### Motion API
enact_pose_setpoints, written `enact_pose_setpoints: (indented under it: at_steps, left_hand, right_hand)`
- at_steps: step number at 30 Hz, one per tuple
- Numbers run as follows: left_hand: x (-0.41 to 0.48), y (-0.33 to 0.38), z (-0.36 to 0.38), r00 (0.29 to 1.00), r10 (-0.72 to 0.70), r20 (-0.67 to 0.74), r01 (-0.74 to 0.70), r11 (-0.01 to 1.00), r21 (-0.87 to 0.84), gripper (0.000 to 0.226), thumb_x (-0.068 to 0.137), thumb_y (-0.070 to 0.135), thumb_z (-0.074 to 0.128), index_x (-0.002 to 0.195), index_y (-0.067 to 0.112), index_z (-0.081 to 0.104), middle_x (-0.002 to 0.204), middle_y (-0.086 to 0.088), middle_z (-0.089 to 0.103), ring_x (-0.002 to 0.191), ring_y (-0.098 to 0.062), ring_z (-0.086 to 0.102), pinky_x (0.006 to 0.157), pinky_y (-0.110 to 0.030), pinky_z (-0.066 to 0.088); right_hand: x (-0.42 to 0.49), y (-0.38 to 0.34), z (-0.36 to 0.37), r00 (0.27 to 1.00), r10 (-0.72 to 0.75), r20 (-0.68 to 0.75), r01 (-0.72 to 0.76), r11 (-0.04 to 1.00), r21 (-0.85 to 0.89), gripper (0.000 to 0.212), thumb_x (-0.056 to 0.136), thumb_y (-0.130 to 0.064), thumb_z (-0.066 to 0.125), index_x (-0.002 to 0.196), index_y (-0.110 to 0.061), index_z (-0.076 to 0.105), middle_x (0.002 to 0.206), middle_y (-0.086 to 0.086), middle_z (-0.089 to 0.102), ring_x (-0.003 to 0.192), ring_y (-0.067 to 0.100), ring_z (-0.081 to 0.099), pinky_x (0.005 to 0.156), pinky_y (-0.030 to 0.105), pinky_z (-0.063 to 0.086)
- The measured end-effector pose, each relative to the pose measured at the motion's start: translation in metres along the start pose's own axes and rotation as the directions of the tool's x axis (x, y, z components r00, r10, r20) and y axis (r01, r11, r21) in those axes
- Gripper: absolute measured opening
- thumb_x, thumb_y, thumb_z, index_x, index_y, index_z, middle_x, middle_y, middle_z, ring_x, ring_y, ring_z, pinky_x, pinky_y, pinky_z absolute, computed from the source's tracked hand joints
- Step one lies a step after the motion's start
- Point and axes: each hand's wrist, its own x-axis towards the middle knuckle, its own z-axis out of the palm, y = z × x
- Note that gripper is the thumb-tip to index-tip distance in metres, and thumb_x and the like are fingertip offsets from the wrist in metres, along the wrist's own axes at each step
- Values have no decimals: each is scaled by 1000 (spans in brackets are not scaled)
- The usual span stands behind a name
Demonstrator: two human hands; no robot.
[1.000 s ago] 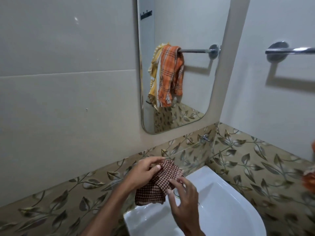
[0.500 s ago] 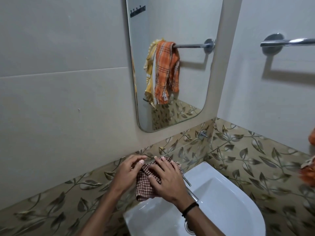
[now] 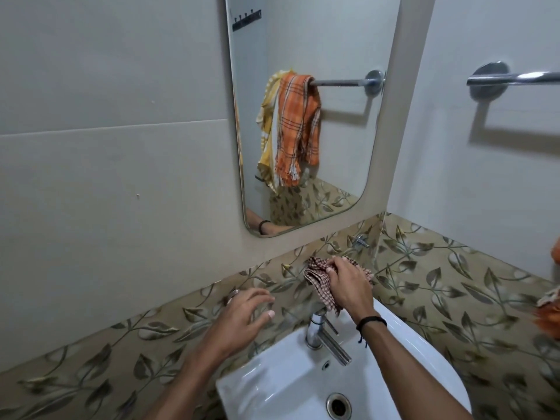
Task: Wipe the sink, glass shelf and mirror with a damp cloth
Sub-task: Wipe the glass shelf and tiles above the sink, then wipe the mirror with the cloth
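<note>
glossy white sink (image 3: pixel 409 344), chrome tap (image 3: pixel 316 330), checked cloth (image 3: pixel 318 275)

Note for your log: the white basin (image 3: pixel 272 374) is fixed against the leaf-patterned tile. A chrome tap (image 3: pixel 315 331) stands upright on its back rim, the spout angled down over the bowl. An overflow hole (image 3: pixel 325 365) lies just below it, and the drain (image 3: pixel 338 406) sits at the bowl's bottom.

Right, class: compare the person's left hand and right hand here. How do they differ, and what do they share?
The right hand grips the checked cloth; the left hand holds nothing. The right hand's fingers curl into the cloth; the left hand's are spread. The right wrist wears a black band; the left wrist shows none. Both are bare and reach toward the leaf-patterned tiles behind the tap.
</note>
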Motion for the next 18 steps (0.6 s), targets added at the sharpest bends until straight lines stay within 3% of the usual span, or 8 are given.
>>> enact_pose_setpoints:
  at_steps: [3, 5, 6, 8, 12, 16, 18]
  left_hand:
    - [-1, 0, 1, 1000, 24, 14, -24, 998, 57, 37, 99, 50, 52, 133, 37, 58, 138, 24, 45, 128, 7, 34, 110, -28, 35]
    - [-2, 0, 1, 1000, 20, 18, -21, 998, 57, 40, 98, 54, 50, 134, 38, 56, 140, 24, 43, 129, 7, 33, 110, -29, 35]
    - [-2, 0, 2, 1000, 10, 23, -11, 998, 57, 40, 98, 55, 49, 134, 39, 55, 140, 25, 42, 130, 7, 32, 110, -29, 35]
    - [-1, 1, 2, 1000, 5, 27, -6, 998, 63, 40, 98, 56, 48, 134, 39, 55, 139, 26, 41, 129, 7, 32, 109, -28, 34]
    - [-1, 1, 2, 999, 21, 25, -22, 998, 60, 40, 97, 59, 47, 130, 40, 56, 135, 27, 42, 126, 8, 33, 108, -28, 35]
    - [1, 2, 2, 999, 35, 13, -36, 995, 88, 48, 92, 67, 39, 128, 41, 56, 132, 30, 40, 125, 11, 32, 107, -26, 35]
    - [1, 3, 1, 999, 40, 12, -41, 993, 107, 53, 90, 72, 35, 128, 41, 56, 131, 31, 39, 125, 14, 30, 107, -23, 34]
  right_hand:
    - [-5, -5, 1, 984, 44, -173, -38, 998, 43, 15, 99, -20, 56, 111, -19, 64, 108, -2, 71, 101, 21, 63, 96, 40, 40]
    - [-9, -9, -3, 961, 151, -233, -83, 956, 281, 12, 100, -17, 55, 108, -20, 64, 103, -2, 69, 97, 20, 62, 90, 38, 46]
    - [-9, -13, -7, 942, 236, -239, -106, 884, 456, 12, 101, -15, 53, 108, -19, 63, 102, -1, 67, 96, 21, 62, 82, 36, 50]
    - [-5, -20, -17, 887, 400, -232, -114, 675, 729, 12, 102, -13, 51, 107, -18, 61, 104, 3, 64, 97, 24, 62, 71, 30, 48]
    - [16, -30, -30, 821, 564, -86, -73, 253, 965, 12, 103, -16, 51, 105, -26, 57, 117, 9, 64, 113, 29, 62, 97, 42, 52]
    - [31, -40, -43, 814, 555, 171, -43, -237, 971, 13, 104, -21, 52, 115, -22, 57, 129, 13, 61, 119, 30, 60, 103, 51, 49]
    - [33, -48, -49, 856, 476, 200, 10, -403, 915, 29, 102, -28, 55, 128, -17, 57, 132, 14, 63, 118, 32, 62, 97, 50, 53]
